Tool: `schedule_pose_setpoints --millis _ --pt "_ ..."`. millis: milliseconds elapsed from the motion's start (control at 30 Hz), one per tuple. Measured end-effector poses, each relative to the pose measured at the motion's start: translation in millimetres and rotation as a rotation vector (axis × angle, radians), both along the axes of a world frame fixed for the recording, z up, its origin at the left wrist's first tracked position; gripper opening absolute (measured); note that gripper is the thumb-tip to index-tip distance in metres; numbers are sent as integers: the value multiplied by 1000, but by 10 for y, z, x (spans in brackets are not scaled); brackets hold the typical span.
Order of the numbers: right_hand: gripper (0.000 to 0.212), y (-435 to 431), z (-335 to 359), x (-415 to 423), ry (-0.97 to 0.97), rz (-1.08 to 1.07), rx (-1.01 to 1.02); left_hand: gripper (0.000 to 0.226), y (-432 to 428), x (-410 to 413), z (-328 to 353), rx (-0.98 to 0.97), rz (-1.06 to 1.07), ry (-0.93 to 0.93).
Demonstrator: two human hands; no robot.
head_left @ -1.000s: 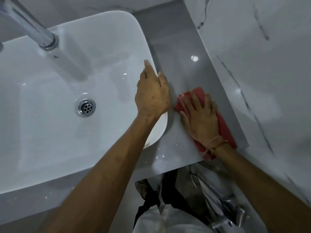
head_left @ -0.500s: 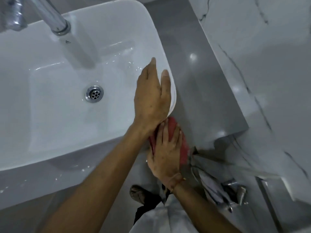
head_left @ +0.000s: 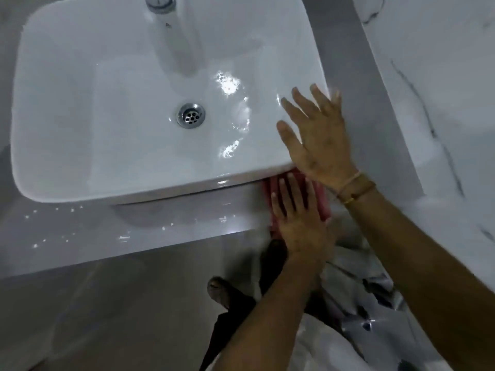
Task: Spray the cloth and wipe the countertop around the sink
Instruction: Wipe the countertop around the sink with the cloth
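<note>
A red cloth (head_left: 323, 203) lies on the grey countertop (head_left: 128, 231), tucked against the front right corner of the white sink (head_left: 80, 183). My left hand (head_left: 300, 223) presses flat on the cloth with fingers pointing toward the sink, hiding most of it. My right hand (head_left: 318, 140), with bangles on the wrist, hovers over or rests on the sink's right front rim with fingers spread, holding nothing. No spray bottle is in view.
The chrome faucet (head_left: 160, 2) stands at the back of the basin above the drain (head_left: 190, 115). A marble wall (head_left: 442, 89) borders the counter on the right. Water droplets dot the front counter strip. My foot (head_left: 221, 289) and the floor show below the counter edge.
The cloth moved from the counter right of the sink to the front right corner. It passed from my right hand to my left. My right hand now sits over the sink rim.
</note>
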State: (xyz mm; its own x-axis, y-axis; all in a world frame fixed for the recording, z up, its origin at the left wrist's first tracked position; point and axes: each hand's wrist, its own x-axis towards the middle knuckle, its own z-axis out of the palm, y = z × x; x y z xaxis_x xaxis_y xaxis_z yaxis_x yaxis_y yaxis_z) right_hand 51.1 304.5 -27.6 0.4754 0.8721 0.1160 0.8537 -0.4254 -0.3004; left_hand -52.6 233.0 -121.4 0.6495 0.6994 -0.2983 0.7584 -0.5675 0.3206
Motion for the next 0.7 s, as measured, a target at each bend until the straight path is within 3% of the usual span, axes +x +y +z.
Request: schedule_pose_setpoints --millis 133,367,500,700 --pt "53 -23 -29 6 -13 -33 -30 90 -31 49 -137 0 70 -7" --pt "52 -44 -17 38 -33 0 -59 75 143 -114 -191 50 99 -61" --pt "49 -61 22 -6 -99 1 -86 64 535 -755 -119 99 178 -99" --pt "64 147 102 -473 -179 95 -211 64 1463 -2346 -164 212 335 89"
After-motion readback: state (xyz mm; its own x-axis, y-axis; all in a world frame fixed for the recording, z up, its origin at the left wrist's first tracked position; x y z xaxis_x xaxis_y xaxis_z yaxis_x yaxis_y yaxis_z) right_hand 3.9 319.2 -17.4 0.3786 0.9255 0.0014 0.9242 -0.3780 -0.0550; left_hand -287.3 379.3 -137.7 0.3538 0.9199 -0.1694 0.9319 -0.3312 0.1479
